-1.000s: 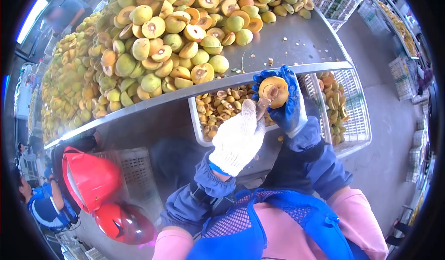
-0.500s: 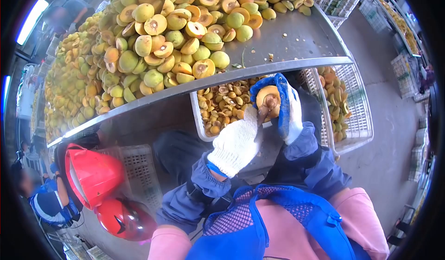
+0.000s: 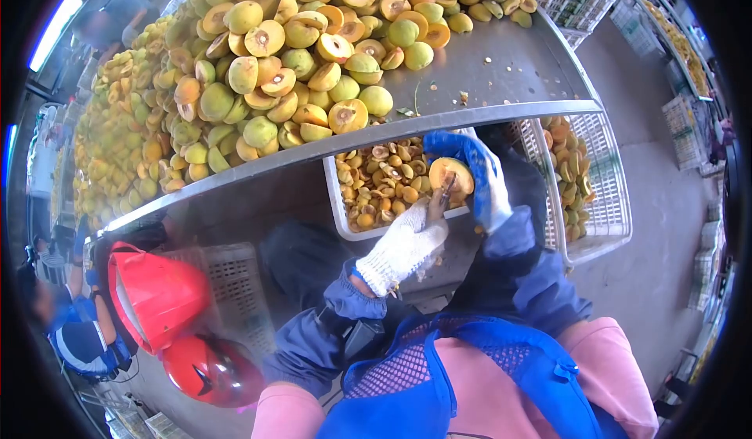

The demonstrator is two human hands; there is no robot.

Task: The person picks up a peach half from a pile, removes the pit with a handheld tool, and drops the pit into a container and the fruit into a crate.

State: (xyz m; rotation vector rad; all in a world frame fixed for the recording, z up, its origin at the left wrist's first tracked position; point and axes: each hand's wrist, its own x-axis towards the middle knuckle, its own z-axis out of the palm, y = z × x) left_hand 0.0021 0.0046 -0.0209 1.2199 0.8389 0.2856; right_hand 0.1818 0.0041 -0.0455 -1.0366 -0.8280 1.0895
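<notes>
My right hand, in a blue and white glove, grips a halved yellow peach with its cut face turned up and toward me. Closed around a small hand tool with a brownish handle is my left hand, in a white knit glove. The tool's tip is at the brown centre of the peach half; its exact shape is hidden. Both hands are over the near edge of a white crate holding small yellow-brown fruit pieces.
A metal table carries a large heap of halved peaches; its raised rim lies just beyond my hands. On the right stands a white crate of peach halves. A red bucket-like container and red helmet sit at left. Another person is at far left.
The peach half has tilted and dropped slightly within my right hand, whose fingers have shifted behind it. My left hand has moved a little down, showing more of the tool.
</notes>
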